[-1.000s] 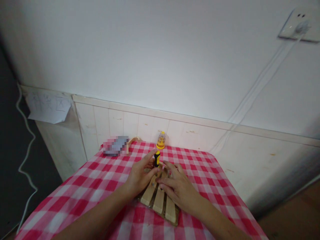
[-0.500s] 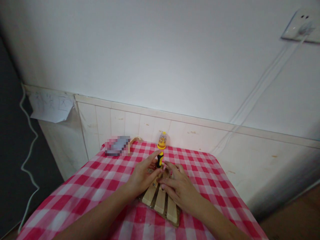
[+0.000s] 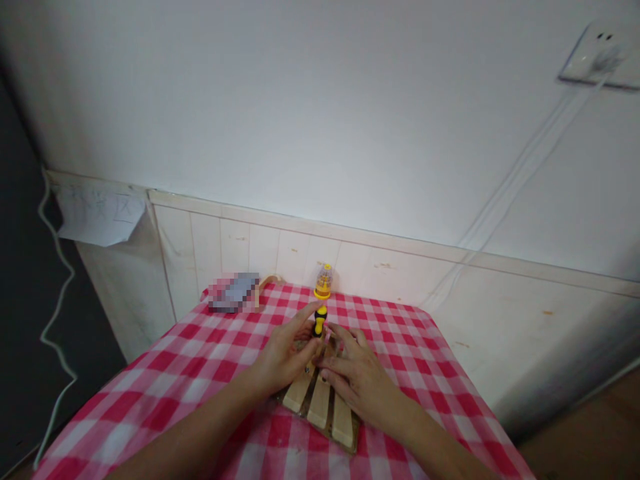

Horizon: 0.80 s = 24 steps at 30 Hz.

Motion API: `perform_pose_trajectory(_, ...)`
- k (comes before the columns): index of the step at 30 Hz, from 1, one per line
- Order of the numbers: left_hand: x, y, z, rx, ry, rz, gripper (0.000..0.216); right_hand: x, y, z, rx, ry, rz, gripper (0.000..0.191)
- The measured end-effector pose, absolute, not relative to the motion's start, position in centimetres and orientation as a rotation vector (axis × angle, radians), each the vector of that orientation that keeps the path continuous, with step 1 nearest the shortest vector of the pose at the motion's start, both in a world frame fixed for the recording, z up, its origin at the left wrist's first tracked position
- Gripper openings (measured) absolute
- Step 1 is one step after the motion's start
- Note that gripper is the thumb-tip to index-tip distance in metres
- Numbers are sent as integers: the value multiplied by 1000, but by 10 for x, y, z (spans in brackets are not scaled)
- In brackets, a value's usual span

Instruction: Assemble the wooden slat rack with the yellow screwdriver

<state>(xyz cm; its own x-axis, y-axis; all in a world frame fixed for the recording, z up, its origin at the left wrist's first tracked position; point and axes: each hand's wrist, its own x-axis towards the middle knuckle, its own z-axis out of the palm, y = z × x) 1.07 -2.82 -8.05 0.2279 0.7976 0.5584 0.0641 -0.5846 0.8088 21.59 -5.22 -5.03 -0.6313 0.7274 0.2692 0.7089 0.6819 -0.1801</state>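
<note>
A small screwdriver (image 3: 320,322) with a yellow and black handle stands nearly upright over a slatted wooden piece (image 3: 318,407). My left hand (image 3: 289,350) is closed around the handle, its index finger reaching up to the top end. The screwdriver's tip is hidden among the fingers. On the other side, my right hand (image 3: 357,373) rests on the wooden piece with its fingers bent over it, thumb and forefinger close to a small dark spot on a slat. The wooden piece has several pale slats that fan out toward me on a darker base.
Behind the hands, a clear-topped yellow bit holder (image 3: 323,283) stands near the wall. A blurred-out dark flat object (image 3: 235,293) lies at the back left beside a curved tan strip (image 3: 267,283). A red-and-white checked cloth (image 3: 200,373) covers the table.
The screwdriver handle has turned in my left hand, so more of its yellow faces me. Both hands stay in nearly the same place.
</note>
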Motion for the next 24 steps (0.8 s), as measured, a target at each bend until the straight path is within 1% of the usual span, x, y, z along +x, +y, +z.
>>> perform_pose_trajectory(6, 3, -38, -72, 1796, 822, 1547, 67, 217, -52, -50, -1110, -2563, 75, 28)
perform_pose_trajectory(9, -2, -43, -70, 1800, 855, 1501, 71, 217, -52, -50, -1086, -2562, 71, 28)
perform_pose_trajectory(17, -3, -43, -74, 1856, 852, 1458, 68, 217, -51, -53, -1083, -2551, 50, 27)
perform_pose_trajectory(24, -4, -41, -75, 1923, 885, 1472, 71, 217, -52, -50, -1098, -2560, 83, 26)
